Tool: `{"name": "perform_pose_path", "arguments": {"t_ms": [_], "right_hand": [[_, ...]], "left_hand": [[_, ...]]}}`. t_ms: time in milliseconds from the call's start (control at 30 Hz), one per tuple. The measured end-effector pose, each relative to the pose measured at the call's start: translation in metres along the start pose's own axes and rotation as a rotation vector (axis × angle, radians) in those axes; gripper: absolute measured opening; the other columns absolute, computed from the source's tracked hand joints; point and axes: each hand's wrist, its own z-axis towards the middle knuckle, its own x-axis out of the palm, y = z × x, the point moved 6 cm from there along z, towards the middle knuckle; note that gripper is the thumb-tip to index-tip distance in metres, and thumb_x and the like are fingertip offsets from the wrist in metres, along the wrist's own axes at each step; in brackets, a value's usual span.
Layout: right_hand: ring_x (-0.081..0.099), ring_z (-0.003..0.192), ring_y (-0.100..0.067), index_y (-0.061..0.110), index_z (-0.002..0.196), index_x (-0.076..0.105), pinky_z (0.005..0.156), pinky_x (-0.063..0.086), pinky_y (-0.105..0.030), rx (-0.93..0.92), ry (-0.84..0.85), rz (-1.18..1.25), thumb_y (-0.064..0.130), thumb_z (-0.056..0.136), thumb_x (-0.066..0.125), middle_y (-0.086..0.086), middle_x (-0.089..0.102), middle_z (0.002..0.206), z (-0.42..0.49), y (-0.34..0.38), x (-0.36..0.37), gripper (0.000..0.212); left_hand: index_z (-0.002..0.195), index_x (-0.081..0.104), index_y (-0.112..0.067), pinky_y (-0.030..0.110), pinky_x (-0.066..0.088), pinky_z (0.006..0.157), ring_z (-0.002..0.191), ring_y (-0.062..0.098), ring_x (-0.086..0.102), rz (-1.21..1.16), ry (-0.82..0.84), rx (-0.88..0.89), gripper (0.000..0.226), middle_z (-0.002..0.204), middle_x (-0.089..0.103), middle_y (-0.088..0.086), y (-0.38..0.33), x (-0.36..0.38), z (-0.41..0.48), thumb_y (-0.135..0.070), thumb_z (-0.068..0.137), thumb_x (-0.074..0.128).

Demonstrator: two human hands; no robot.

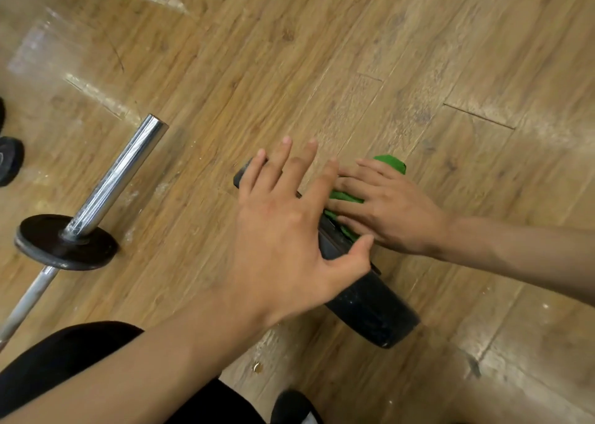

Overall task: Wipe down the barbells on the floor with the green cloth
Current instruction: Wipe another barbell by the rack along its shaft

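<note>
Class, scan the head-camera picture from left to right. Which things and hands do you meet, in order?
black weight at the edge → chrome barbell with its black plate → left hand → right hand, pressing the green cloth

One view only: head-worn, wide-angle. Faces forward and steeply down onto the wooden floor [418, 37], at close range. Frame is rolled: the planks run diagonally. The left hand [280, 230] and right hand [396, 211] sit near centre, the left forearm in from the bottom-left, the right from the right edge. Wearer's dark-clad knee [64, 353] fills the lower-left corner. A chrome barbell [116, 179] lies at left, its shaft cut by the frame edge. Upper-left corner is blurred.
</note>
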Motion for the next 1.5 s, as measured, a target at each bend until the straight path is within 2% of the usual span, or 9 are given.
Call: {"name": "perform_pose_path", "arguments": {"t_ms": [167, 400, 567, 733, 900, 1067, 1200, 1367, 1500], "right_hand": [[0.059, 0.052, -0.035, 0.006, 0.058, 0.065, 0.056, 0.043, -0.035, 0.268, -0.067, -0.001, 0.032, 0.087, 0.040, -0.014, 0.059, 0.057, 0.027, -0.006, -0.013, 0.046], [0.047, 0.139, -0.042, 0.014, 0.145, 0.048, 0.119, 0.033, -0.055, -0.025, 0.027, -0.062, 0.039, 0.109, 0.042, -0.020, 0.053, 0.145, -0.036, 0.007, -0.003, 0.044], [0.059, 0.087, -0.036, 0.008, 0.092, 0.073, 0.083, 0.043, -0.047, 0.238, -0.012, -0.033, 0.046, 0.109, 0.024, -0.013, 0.065, 0.087, 0.008, -0.002, -0.004, 0.064], [0.053, 0.136, -0.036, 0.012, 0.138, 0.062, 0.116, 0.037, -0.049, -0.136, -0.037, -0.037, 0.040, 0.112, 0.039, -0.014, 0.060, 0.142, -0.029, 0.003, 0.001, 0.044], [0.061, 0.089, -0.033, 0.011, 0.098, 0.077, 0.094, 0.044, -0.044, 0.224, -0.039, -0.083, 0.038, 0.108, 0.032, -0.008, 0.068, 0.091, 0.012, -0.020, 0.002, 0.053], [0.062, 0.120, -0.034, 0.013, 0.123, 0.068, 0.107, 0.042, -0.048, -0.093, -0.012, -0.066, 0.038, 0.113, 0.034, -0.012, 0.067, 0.126, -0.012, 0.003, -0.001, 0.044], [0.063, 0.086, -0.033, 0.012, 0.086, 0.073, 0.101, 0.043, -0.046, 0.265, 0.017, -0.080, 0.036, 0.107, 0.031, -0.007, 0.068, 0.085, 0.013, -0.026, -0.002, 0.053], [0.059, 0.120, -0.035, 0.012, 0.125, 0.068, 0.107, 0.039, -0.048, -0.046, 0.007, -0.080, 0.035, 0.112, 0.033, -0.013, 0.066, 0.126, -0.011, 0.010, 0.000, 0.043], [0.058, 0.090, -0.033, 0.012, 0.098, 0.068, 0.092, 0.039, -0.045, 0.252, -0.018, -0.061, 0.036, 0.109, 0.031, -0.010, 0.063, 0.092, 0.004, -0.032, 0.000, 0.046]], "left_hand": [[0.147, 0.059, -0.010, 0.054, 0.024, 0.125, 0.154, 0.036, 0.033, 0.016, -0.035, 0.087, 0.089, 0.159, 0.046, 0.016, -0.018, 0.005, -0.019, -0.069, 0.080, 0.054], [0.145, 0.059, -0.003, 0.051, 0.025, 0.126, 0.153, 0.035, 0.036, -0.001, -0.062, 0.169, 0.091, 0.157, 0.049, 0.018, -0.013, 0.005, -0.025, -0.067, 0.081, 0.059], [0.145, 0.059, -0.002, 0.053, 0.026, 0.125, 0.152, 0.035, 0.037, 0.000, -0.076, 0.177, 0.091, 0.155, 0.051, 0.018, -0.017, 0.006, -0.020, -0.067, 0.082, 0.059], [0.152, 0.049, 0.000, 0.049, 0.024, 0.128, 0.154, 0.033, 0.035, -0.005, -0.018, 0.223, 0.101, 0.159, 0.044, 0.019, -0.007, 0.004, -0.021, -0.074, 0.083, 0.056], [0.148, 0.052, 0.002, 0.045, 0.022, 0.128, 0.152, 0.034, 0.038, -0.018, -0.093, 0.191, 0.099, 0.156, 0.049, 0.019, -0.008, 0.003, -0.014, -0.070, 0.081, 0.058], [0.151, 0.046, 0.005, 0.045, 0.021, 0.129, 0.154, 0.033, 0.034, -0.023, -0.043, 0.204, 0.103, 0.158, 0.046, 0.020, -0.003, 0.004, -0.012, -0.070, 0.082, 0.056], [0.149, 0.050, 0.005, 0.048, 0.025, 0.127, 0.153, 0.034, 0.037, -0.031, -0.080, 0.202, 0.099, 0.156, 0.048, 0.020, -0.002, 0.005, -0.014, -0.067, 0.082, 0.057], [0.150, 0.048, 0.006, 0.047, 0.023, 0.128, 0.152, 0.034, 0.037, -0.039, -0.072, 0.209, 0.100, 0.156, 0.048, 0.020, 0.000, 0.004, -0.012, -0.066, 0.081, 0.056], [0.149, 0.050, 0.005, 0.048, 0.025, 0.127, 0.152, 0.034, 0.038, -0.035, -0.078, 0.217, 0.098, 0.155, 0.050, 0.020, -0.001, 0.006, -0.011, -0.066, 0.082, 0.055]]}}
